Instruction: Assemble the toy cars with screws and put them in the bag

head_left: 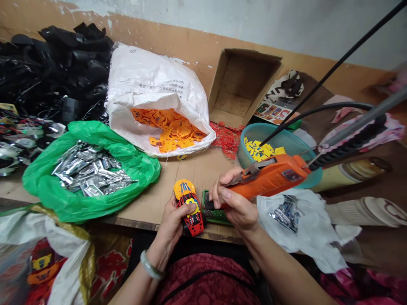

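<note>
My left hand (174, 215) is closed around a red and yellow toy car (190, 207), with the thumb lying on the yellow plate on its top. To the right, my right hand (237, 201) grips an orange electric screwdriver (270, 176) that hangs from a dark cord. Its black tip end points left, a little apart from the car. Below that tip lies a small green basket (219, 217) holding tiny dark pieces that look like screws, partly hidden by my right hand.
A green bag (92, 212) holds shiny silver parts; a white sack (152, 76) holds orange pieces. Yellow pieces fill a teal bowl (251, 131). A cardboard box (244, 84) stands behind. A white bag (305, 220) with silver parts lies right; black parts (73, 59) are heaped far left.
</note>
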The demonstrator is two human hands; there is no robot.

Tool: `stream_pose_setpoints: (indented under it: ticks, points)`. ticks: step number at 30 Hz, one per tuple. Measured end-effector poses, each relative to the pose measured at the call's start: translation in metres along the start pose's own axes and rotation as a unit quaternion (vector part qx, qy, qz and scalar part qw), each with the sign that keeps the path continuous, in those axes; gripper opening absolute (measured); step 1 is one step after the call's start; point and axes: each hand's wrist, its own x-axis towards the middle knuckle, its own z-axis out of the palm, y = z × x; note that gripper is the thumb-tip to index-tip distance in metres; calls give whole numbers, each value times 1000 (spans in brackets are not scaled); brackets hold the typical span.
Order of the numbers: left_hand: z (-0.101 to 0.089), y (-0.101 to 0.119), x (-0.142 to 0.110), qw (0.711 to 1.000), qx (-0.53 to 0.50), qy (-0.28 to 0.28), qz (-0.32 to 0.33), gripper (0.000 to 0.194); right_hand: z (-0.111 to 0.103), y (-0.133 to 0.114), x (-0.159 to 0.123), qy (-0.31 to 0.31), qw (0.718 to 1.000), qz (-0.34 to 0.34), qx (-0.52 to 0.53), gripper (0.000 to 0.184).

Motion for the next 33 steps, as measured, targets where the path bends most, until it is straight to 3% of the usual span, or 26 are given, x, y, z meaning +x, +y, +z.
stream_pose_setpoints:
  ticks: [6,10,14,19,24,33]
  points:
    - [3,0,-2,1000,-6,14,22,49,-5,6,-5,-41,999,15,-24,15]
    - [4,1,-2,1000,-5,16,17,51,-3,11,-7,-30,998,29,-56,23]
    - [3,2,-3,1000,5,3,12,54,-5,7,-3,-11,1000,15,-18,18]
    - [-1,4,-4,1000,23,-1,-1,61,-36,-6,-2,87,992,-29,-84,14]
    - [-5,7,-3,999,30,18,11,62,-71,-5,-11,153,977,-25,-145,17]
    - [-12,4,-6,1000,15,14,-3,64,-84,-1,-15,171,972,-26,-161,19]
